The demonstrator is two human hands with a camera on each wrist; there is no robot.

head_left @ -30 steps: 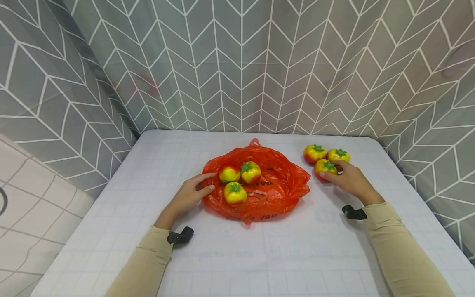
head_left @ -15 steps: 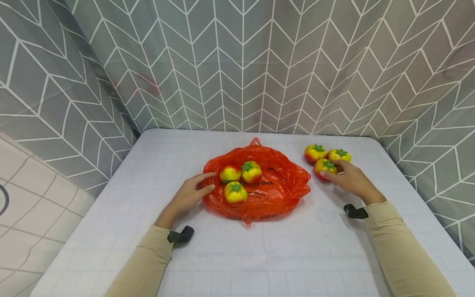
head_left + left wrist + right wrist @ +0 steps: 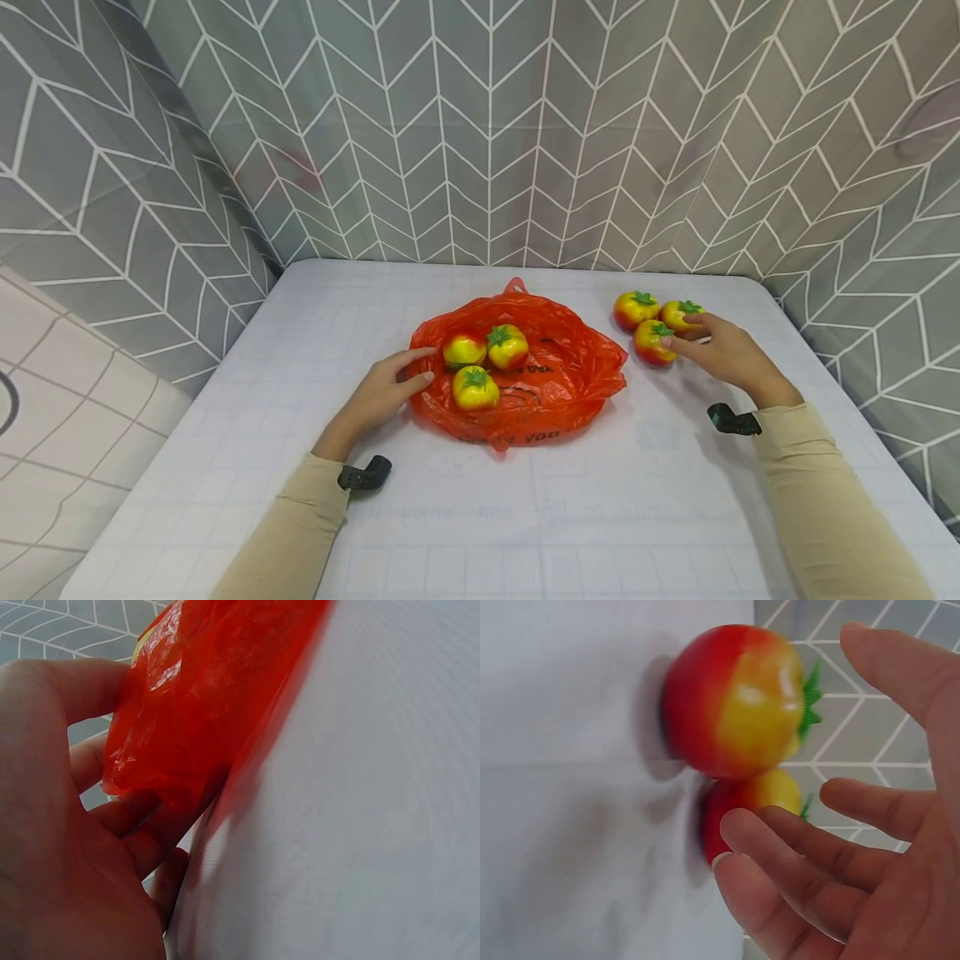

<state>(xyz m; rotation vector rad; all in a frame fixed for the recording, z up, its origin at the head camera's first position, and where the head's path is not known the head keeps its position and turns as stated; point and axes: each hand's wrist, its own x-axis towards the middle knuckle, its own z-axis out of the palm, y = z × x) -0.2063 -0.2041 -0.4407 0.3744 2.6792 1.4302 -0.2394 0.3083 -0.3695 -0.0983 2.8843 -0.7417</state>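
A thin, crinkled red plastic bag (image 3: 566, 387) printed with dark lettering lay on the white table (image 3: 465, 525), its oval mouth gaping upward. Inside, toward the left, sat three tomato-shaped fruits (image 3: 476, 392), squat and glossy, yellow shading into red. To the bag's right clustered three similar ones with green leafy caps: a front fruit (image 3: 648, 345), a back-left fruit (image 3: 634, 312) and a back-right fruit (image 3: 676, 317). The left hand (image 3: 377, 397) lay relaxed at the bag's left edge, thumb and fingers parted, touching the plastic. The right hand (image 3: 726, 354) was loosely spread and gripped nothing, its thumb at the front fruit's right side and its fingers by the back-right fruit; contact could not be told. Half a second earlier, that thumb and finger had straddled the front fruit; the hand had since shifted right, while bag and left hand had stayed put.
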